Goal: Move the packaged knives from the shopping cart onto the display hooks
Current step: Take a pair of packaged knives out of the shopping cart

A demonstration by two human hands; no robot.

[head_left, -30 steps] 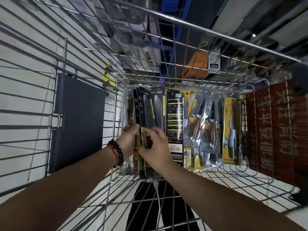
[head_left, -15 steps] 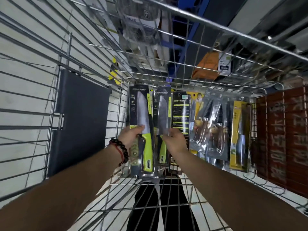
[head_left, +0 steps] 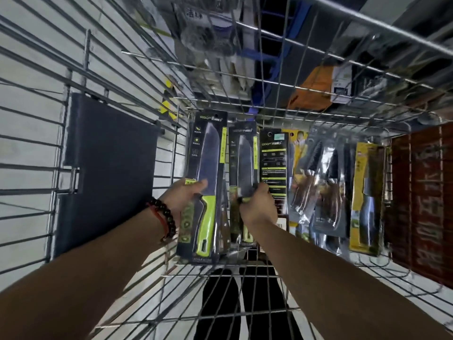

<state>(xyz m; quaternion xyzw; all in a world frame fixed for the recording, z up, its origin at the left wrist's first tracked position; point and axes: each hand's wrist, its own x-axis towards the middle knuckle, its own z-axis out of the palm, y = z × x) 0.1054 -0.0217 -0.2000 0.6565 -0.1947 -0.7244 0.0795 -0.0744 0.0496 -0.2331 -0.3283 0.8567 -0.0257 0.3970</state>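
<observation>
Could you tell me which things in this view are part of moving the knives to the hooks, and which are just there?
Part of the job:
- left hand, gripping a green-handled knife pack
- right hand, gripping a second knife pack
- remaining knife packs
- shopping cart

Just there:
- dark flap on the cart's side
- red sign
- bead bracelet

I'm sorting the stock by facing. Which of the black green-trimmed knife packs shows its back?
The third black pack, just right of the right hand: printed text only, while the two held packs show blades.
</observation>
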